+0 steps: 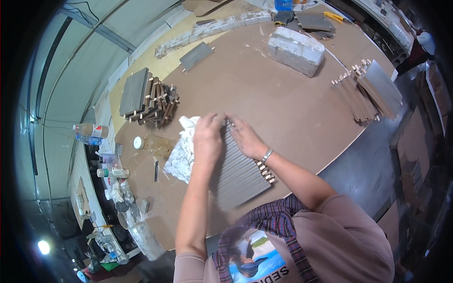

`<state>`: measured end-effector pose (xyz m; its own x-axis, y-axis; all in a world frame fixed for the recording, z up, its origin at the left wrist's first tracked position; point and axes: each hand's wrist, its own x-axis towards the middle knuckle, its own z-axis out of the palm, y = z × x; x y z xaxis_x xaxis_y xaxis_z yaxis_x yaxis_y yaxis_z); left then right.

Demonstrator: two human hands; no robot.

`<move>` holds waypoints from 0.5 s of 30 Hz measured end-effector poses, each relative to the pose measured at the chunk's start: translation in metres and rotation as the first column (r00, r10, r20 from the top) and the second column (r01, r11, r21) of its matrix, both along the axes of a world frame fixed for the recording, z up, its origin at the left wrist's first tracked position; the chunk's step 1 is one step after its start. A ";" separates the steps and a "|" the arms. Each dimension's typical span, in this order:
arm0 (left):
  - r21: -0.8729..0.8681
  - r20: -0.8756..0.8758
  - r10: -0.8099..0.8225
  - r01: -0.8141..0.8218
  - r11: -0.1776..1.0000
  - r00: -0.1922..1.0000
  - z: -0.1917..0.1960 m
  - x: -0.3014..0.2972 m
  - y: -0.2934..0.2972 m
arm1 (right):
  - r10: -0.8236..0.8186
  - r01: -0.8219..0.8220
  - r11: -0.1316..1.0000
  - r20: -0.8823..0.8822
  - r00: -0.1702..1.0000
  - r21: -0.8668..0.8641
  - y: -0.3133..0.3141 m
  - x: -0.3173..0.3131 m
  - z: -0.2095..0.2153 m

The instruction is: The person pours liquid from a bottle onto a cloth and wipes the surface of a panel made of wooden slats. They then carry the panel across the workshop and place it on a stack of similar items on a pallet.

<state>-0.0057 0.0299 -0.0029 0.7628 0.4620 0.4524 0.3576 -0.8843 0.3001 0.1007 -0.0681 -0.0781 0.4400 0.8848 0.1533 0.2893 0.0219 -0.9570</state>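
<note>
A row of thin grey boards (pixel 240 177) stands packed on edge in front of me, light wooden pegs (pixel 265 172) sticking out at the right. At the far end, my left hand (pixel 209 137) curls closed around the left end of the last board, its fingers slightly blurred. My right hand (pixel 244 138) pinches that board's other end, fingers pointing far and left. A crumpled white cloth (pixel 180 155) lies beside my left hand. Left of it, a white-capped bottle of yellowish liquid (pixel 158 146) lies on the brown table (pixel 278 104).
Pegged boards form a stack (pixel 134 94) at far left and another (pixel 382 89) at right; a single board (pixel 197 55) lies further back. A wrapped white block (pixel 296 49) sits far right, near a yellow cutter (pixel 334 17). Bottles (pixel 89 132) stand along the left edge.
</note>
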 end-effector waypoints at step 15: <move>-0.045 0.006 -0.052 0.052 0.998 0.999 -0.005 -0.050 -0.006 | -0.008 0.008 1.000 0.018 1.000 0.022 -0.001 0.009 -0.006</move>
